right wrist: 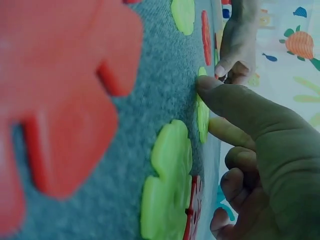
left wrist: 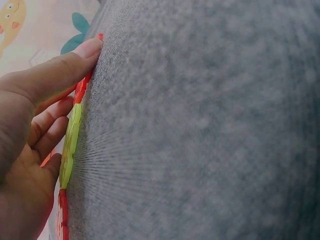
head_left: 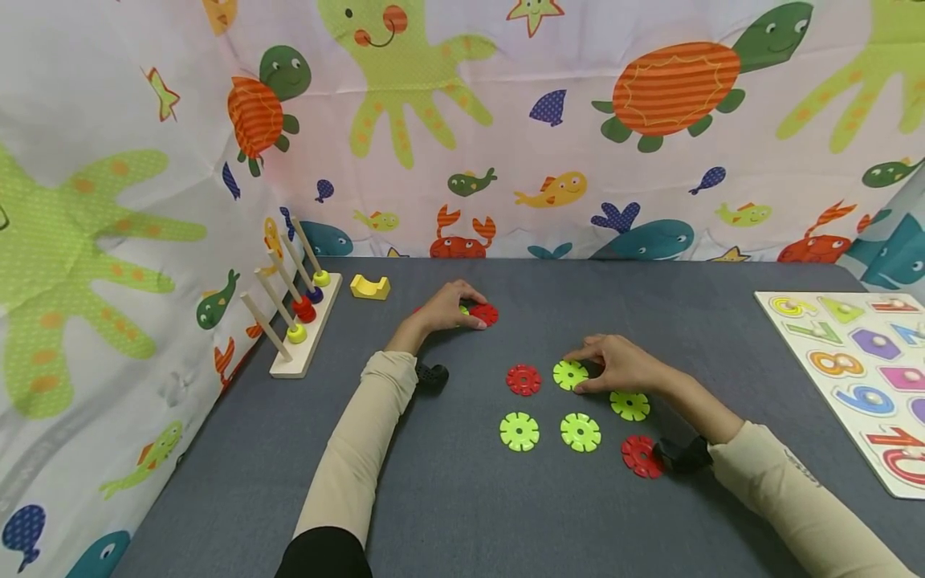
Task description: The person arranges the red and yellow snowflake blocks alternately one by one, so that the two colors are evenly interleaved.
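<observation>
Gripping, seemingly: left hand (head_left: 446, 307) pinches red notched plastic disc (head_left: 487, 314), right hand (head_left: 620, 363) lime-green notched plastic disc (head_left: 568, 374); any lift wants steady pinch.

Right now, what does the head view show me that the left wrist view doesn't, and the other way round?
Only the head view: the peg rack, yellow block, number board, and the right hand pinching a green disc.

Only the left wrist view: the left hand's palm side, and the thin edges of a second green disc between two red discs.

Both: the left hand, the red disc it pinches, the grey table and the patterned cloth.
</observation>
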`<state>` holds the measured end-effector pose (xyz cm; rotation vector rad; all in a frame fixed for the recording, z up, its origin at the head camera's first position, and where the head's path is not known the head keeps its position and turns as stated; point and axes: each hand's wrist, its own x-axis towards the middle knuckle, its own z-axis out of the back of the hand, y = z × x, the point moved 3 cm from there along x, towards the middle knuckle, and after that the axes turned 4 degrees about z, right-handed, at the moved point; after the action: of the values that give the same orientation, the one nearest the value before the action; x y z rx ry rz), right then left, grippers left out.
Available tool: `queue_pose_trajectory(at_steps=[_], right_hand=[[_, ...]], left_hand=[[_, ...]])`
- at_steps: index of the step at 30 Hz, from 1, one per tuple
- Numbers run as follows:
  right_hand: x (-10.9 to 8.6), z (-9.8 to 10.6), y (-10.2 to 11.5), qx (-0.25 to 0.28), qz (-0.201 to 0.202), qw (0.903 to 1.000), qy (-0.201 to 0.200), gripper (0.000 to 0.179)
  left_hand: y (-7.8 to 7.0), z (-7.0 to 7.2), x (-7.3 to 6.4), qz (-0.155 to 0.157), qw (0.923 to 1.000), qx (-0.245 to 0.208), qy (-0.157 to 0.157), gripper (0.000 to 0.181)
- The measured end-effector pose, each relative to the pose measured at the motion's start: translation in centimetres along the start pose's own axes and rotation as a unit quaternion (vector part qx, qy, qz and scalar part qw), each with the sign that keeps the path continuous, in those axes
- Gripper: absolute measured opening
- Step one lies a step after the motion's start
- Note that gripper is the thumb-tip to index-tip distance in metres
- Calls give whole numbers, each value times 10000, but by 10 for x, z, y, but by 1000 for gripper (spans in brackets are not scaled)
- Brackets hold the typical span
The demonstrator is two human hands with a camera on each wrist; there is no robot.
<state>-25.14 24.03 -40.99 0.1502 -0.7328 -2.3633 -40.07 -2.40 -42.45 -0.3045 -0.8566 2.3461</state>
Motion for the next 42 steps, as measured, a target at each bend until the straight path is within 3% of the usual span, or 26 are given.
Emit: queue_pose_trajectory(at_steps=[8,16,28,37,42], right_hand=[[12,14,3,111,-94,9993,-339,44],[56,35,-5,-569,-450,9943,-787,46],[104,18,-20,-396,-938,9937,-469,48],[120,6,-24,-171,-977,9941,-443,47],[123,-1,-29,205,-1189,9906,-651,49]], left_hand=[[0,1,-1,77,10000,-53,19,43],[-1,-1,-1,92,9999,-54,-12,43],[-2,-4,-1,218,9997,-137,55,44],[-1,0,-1,199,9997,-137,18,43],[1,1,-1,205,9997,-119,8,43]])
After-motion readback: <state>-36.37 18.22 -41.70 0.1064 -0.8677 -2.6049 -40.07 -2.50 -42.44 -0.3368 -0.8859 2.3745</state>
